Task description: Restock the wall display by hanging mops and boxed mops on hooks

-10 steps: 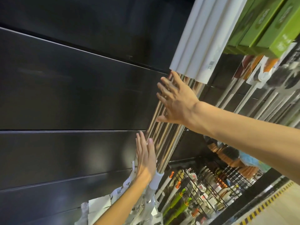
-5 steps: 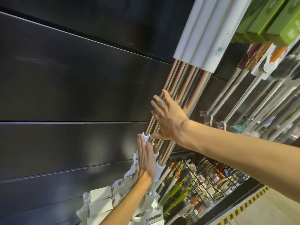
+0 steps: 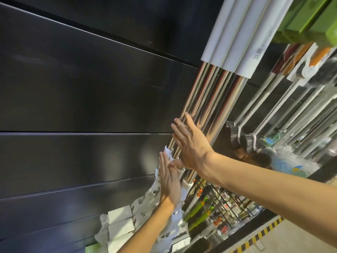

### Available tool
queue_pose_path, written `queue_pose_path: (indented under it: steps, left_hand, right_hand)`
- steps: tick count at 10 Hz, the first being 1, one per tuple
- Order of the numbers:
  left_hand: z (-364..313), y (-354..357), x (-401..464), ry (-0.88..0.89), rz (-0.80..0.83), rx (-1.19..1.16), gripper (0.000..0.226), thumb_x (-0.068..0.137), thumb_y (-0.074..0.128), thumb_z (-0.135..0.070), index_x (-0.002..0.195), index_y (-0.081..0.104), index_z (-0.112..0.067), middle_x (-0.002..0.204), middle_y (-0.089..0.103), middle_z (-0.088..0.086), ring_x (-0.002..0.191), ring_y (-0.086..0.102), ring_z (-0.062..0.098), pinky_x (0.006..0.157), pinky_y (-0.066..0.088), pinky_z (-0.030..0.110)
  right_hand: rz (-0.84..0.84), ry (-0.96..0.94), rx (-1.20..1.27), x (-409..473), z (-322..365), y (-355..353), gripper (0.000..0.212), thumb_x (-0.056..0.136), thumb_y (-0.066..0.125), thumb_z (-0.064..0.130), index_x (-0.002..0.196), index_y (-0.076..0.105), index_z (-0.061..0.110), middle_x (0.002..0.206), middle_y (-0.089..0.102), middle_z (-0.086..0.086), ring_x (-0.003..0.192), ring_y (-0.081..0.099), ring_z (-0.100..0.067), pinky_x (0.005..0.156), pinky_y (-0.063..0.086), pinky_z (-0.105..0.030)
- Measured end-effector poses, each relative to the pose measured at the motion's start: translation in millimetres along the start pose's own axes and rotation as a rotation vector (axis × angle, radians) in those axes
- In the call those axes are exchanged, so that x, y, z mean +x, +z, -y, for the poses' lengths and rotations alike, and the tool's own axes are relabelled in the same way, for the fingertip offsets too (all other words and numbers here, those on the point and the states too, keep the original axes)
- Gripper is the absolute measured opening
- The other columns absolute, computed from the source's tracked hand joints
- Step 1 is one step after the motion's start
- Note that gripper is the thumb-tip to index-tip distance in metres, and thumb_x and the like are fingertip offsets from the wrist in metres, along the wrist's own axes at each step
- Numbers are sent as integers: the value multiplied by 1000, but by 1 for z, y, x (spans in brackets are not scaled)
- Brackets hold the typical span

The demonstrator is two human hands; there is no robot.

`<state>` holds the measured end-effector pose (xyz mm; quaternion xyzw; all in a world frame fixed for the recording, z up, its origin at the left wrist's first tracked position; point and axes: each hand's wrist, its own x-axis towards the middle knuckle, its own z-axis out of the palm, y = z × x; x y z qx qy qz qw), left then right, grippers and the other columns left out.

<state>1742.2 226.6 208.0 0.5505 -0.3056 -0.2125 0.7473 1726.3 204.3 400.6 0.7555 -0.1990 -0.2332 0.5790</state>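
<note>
Your right hand (image 3: pixel 192 143) lies flat on the mop handles (image 3: pixel 209 105), fingers straight and slightly spread, pressing, not gripping. Your left hand (image 3: pixel 168 178) is flat too, fingers straight and together, against the white collars (image 3: pixel 187 184) at the lower end of the same bundle. The mops hang as a tight group against the black wall panel (image 3: pixel 82 97), white sleeves (image 3: pixel 235 31) on top, chrome shafts below. Green boxes (image 3: pixel 310 17) sit at upper right. Brushes (image 3: pixel 242 137) hang just right of the bundle. Yellow-black floor tape (image 3: pixel 262 232) at bottom right.
</note>
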Motion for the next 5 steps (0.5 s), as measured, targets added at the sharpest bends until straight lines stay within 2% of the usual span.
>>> queue_pose_path:
  steps: [1, 2, 3, 4, 5]
  left_hand:
    - [-4, -6, 5, -11, -65, 146, 57, 99, 21, -62, 154, 14, -50, 174, 18, -5, 163, 16, 17, 132, 19, 51]
    - [-12, -39, 1, -12, 57, 369, 79, 91, 0, -85, 158, -1, -43, 172, -10, -18, 161, -11, 5, 133, -5, 39]
    - [-15, -81, 0, -21, 139, 638, 67, 103, 3, -63, 164, -3, -36, 174, -14, -14, 159, -20, 4, 132, -11, 39]
    - [-22, -121, 0, -55, 138, 893, 67, 108, 4, -59, 168, 5, -29, 176, -11, -8, 161, -19, 10, 132, -11, 44]
    - [-28, -155, -5, -19, 96, 1105, 95, 90, -16, -73, 169, 12, -28, 178, -5, -4, 162, -18, 15, 132, -9, 48]
  right_hand:
    - [-6, -17, 32, -5, 4, 1, 100, 94, -1, 84, 168, -7, 17, 174, -17, -18, 158, -21, -44, 120, -17, -72]
    - [-24, -44, 89, -9, 13, -2, 94, 98, 2, 79, 168, -6, 16, 174, -14, -19, 159, -17, -44, 121, -16, -72]
    - [-54, -74, 128, -11, 25, -6, 93, 101, 7, 76, 168, -9, 14, 174, -12, -22, 160, -15, -45, 121, -16, -72]
    - [-110, -117, 221, -11, 43, -11, 92, 103, 11, 74, 167, -11, 12, 174, -10, -23, 161, -13, -44, 122, -13, -72]
    - [-125, -132, 307, -17, 54, -18, 91, 104, 16, 72, 167, -10, 12, 175, -5, -22, 162, -8, -43, 124, -10, -70]
